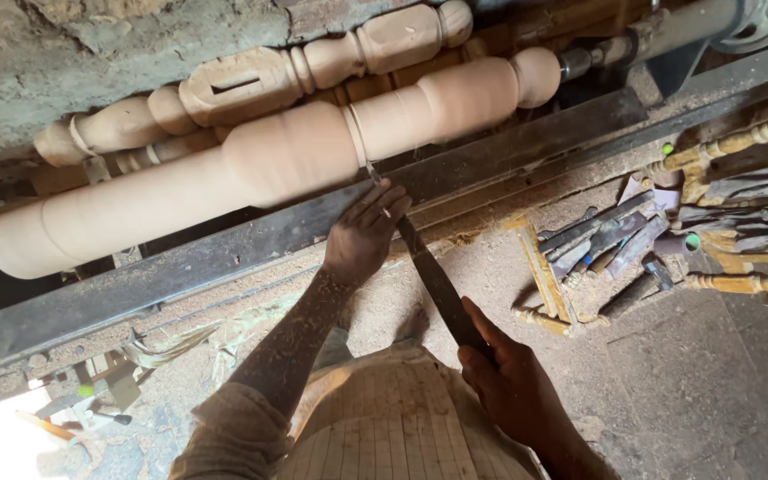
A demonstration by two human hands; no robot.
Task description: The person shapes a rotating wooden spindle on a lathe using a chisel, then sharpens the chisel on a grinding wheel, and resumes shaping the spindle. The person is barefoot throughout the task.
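A long pale wooden spindle (260, 169) is mounted on a lathe and looks smooth and blurred along its length. A long dark turning chisel (433, 276) points at a narrow groove in the spindle's middle. My left hand (364, 233) rests on the dark metal tool rest (224, 258) and steadies the blade near its tip. My right hand (508, 378) grips the chisel's lower end close to my body.
A finished turned spindle (251, 84) lies behind the lathe against a rough wall. Several dark chisels and files (606, 244) lie in sawdust at the right, beside slim turned legs (748, 284). Sawdust covers the ground. The lathe's metal end piece (668, 36) sits top right.
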